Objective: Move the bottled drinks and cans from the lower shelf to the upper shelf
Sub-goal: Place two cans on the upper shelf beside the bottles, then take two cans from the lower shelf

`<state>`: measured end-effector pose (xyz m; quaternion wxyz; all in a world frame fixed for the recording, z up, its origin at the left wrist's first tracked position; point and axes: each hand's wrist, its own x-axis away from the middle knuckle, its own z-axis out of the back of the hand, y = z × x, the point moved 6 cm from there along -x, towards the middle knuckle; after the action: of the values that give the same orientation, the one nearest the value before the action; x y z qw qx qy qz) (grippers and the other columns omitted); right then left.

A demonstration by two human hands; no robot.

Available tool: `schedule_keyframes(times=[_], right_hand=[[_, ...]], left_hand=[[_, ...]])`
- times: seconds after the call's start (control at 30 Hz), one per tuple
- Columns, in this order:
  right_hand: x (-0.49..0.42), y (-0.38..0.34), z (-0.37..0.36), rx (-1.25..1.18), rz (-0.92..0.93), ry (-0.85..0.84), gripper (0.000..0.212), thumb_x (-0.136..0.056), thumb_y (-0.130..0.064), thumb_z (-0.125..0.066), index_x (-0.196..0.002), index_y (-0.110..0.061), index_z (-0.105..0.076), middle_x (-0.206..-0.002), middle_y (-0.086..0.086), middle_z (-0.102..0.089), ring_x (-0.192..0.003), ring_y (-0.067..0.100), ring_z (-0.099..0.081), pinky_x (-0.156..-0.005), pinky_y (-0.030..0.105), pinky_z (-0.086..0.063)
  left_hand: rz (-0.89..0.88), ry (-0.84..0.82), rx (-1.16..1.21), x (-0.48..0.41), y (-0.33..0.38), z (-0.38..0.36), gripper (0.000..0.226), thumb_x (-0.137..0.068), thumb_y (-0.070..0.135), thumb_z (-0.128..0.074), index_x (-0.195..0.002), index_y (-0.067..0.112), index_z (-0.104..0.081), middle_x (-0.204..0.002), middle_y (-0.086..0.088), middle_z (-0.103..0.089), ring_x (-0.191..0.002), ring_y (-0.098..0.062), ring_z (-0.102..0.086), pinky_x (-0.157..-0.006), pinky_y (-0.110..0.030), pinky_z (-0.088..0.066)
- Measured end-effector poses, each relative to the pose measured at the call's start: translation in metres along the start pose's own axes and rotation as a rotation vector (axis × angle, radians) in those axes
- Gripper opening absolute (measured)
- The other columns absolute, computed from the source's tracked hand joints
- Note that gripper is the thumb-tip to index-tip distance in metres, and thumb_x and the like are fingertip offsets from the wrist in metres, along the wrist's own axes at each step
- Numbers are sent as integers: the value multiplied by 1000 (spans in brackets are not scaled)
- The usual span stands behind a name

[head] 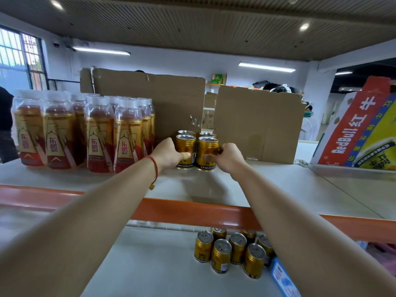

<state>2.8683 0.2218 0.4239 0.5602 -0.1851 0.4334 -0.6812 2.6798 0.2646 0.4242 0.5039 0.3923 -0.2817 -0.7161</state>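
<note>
Shelving fills your view: the upper shelf [278, 189] spreads pale and wide, edged near you by an orange beam [192, 213], and the lower shelf [150, 264] shows beneath it. At the far side of the upper shelf two cardboard sheets [150, 99] stand upright side by side. A Red Bull carton [353, 129] leans at the far right. On the left stand shrink-wrapped packs of bottles [64, 129], red drink with gold labels, white caps up. On the lower shelf, right of centre, a cluster of gold cans [235, 251] stands upright, with a blue box [282, 279] just beside it on the near right. On the upper shelf, just right of the bottles and in front of the cardboard, four more cans stand in a tight square. Your left hand [169, 155] wraps fingers and thumb round the near left can [186, 146]; your right hand [227, 159] grips the near right can [207, 151] the same way. Both cans are upright, side by side, bases at the shelf. The two far cans [186, 132] stand just behind them. A red cord bracelet [154, 166] circles your left wrist.
</note>
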Motion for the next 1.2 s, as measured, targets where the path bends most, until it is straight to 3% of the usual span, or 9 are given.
schedule_keyframes(times=[0.17, 0.23, 0.3, 0.37, 0.57, 0.73, 0.93, 1.07, 1.2], right_hand=[[45, -17, 18, -34, 114, 44, 39, -85, -29, -75, -59, -17, -48, -53, -7, -43, -50, 16, -38, -48, 28, -28], [72, -19, 25, -111, 206, 73, 22, -87, -26, -72, -70, -14, -64, -60, -5, -59, -57, 19, -53, -54, 34, -43], [102, -19, 28, -182, 279, 90, 18, -89, -23, -70, -101, -9, -72, -90, 0, -73, -88, 19, -68, -82, 39, -56], [139, -16, 30, -224, 318, 114, 31, -92, -18, -68, -121, -8, -66, -108, -4, -70, -104, 8, -65, -91, 21, -53], [247, 24, 22, -434, 443, 256, 24, -93, -5, -63, -116, -7, -67, -110, -3, -72, -106, 10, -68, -90, 24, -54], [271, 90, -17, -429, 281, 246, 17, -93, -6, -62, -107, -14, -69, -98, -8, -71, -95, 16, -69, -82, 29, -56], [253, 182, -66, -219, -83, 121, 18, -92, -20, -66, -110, -21, -65, -105, -9, -70, -99, 3, -65, -87, 19, -51], [217, 224, -73, -147, -269, 133, 25, -90, -26, -69, -112, -17, -63, -105, -6, -66, -105, 11, -62, -92, 29, -50], [172, 255, -76, 14, -357, 103, 47, -83, -35, -73, -121, -14, -58, -114, -2, -65, -105, 15, -61, -86, 31, -49]], left_hand=[[-56, 90, 129, 58, 16, 10, 58, -88, 31, -73, -136, 11, -48, -139, -11, -53, -132, -25, -50, -110, -45, -42], [-136, 133, 173, 93, 26, 12, 70, -89, 31, -71, -147, 9, -40, -147, -7, -49, -135, -17, -47, -113, -40, -40], [-228, 193, 270, 132, 39, 11, 55, -91, 26, -70, -140, 13, -50, -137, -1, -58, -129, -10, -52, -108, -30, -45], [-315, 254, 419, 172, 48, 5, 38, -91, 18, -69, -127, 14, -60, -122, 5, -67, -117, -5, -61, -96, -18, -50], [-399, 129, 660, 260, 22, -51, 26, -88, 16, -69, -113, 15, -63, -108, 1, -70, -104, -16, -67, -86, -18, -52], [-227, 32, 613, 266, -37, -99, 20, -88, 16, -66, -108, 14, -66, -103, 5, -72, -99, -9, -68, -82, -16, -52], [-58, -81, 450, 233, -114, -154, 16, -89, 9, -70, -104, 12, -66, -101, 6, -71, -95, -1, -66, -77, -10, -49], [58, -97, 322, 191, -156, -179, 21, -88, 16, -73, -107, 12, -64, -98, 8, -68, -92, -4, -65, -71, -7, -45], [154, -176, 197, 148, -182, -205, 29, -84, 15, -76, -108, 13, -61, -105, 0, -64, -98, -19, -60, -79, -28, -46]])
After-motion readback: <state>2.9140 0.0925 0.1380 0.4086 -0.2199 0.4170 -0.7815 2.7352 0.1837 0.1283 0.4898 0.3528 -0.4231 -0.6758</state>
